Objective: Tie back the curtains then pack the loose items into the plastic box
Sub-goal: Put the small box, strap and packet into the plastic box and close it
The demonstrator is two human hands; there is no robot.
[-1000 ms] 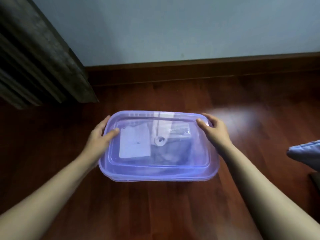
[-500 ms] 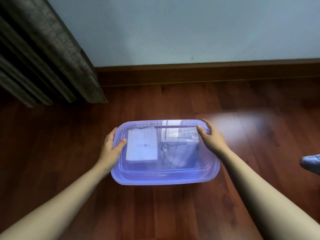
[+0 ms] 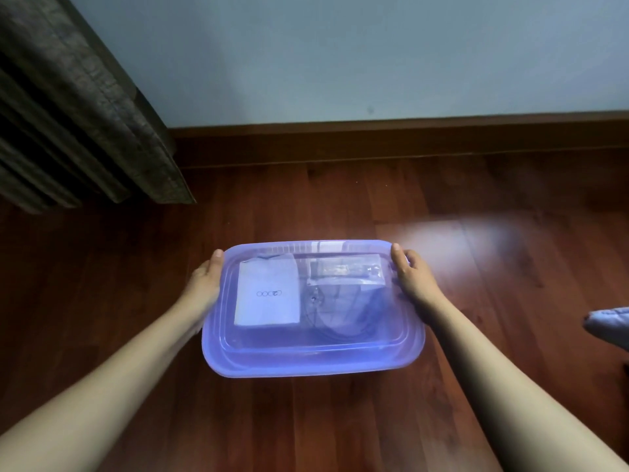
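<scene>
Looking down through the head camera. Noted at centre frame: translucent purple plastic box point(image 3: 313, 366), lid point(image 3: 360, 344) fitted, long side toward the camera, over dark wooden floor point(image 3: 306, 424); resting or lifted, cannot tell. Gripped at its left short side by left hand point(image 3: 204, 284), thumb laid along the rim, other fingers tucked below the edge and out of sight. Gripped at its far right corner by right hand point(image 3: 413, 281), thumb on top of the lid, fingers curled round the outside of the rim. Seen through the lid: white flat carton point(image 3: 267, 294) with small printed circles, lying on the left; clear plastic packet point(image 3: 345, 270) at the far right; looped cable point(image 3: 340, 315) nearer, blurred. Recorded behind: brown skirting board point(image 3: 408, 137) below pale blue wall point(image 3: 340, 56). Recorded far left: dark curtain point(image 3: 85, 114) hanging to the floor, well apart from the box. Recorded at right edge: pale blue fabric point(image 3: 609, 327), partly cut off.
</scene>
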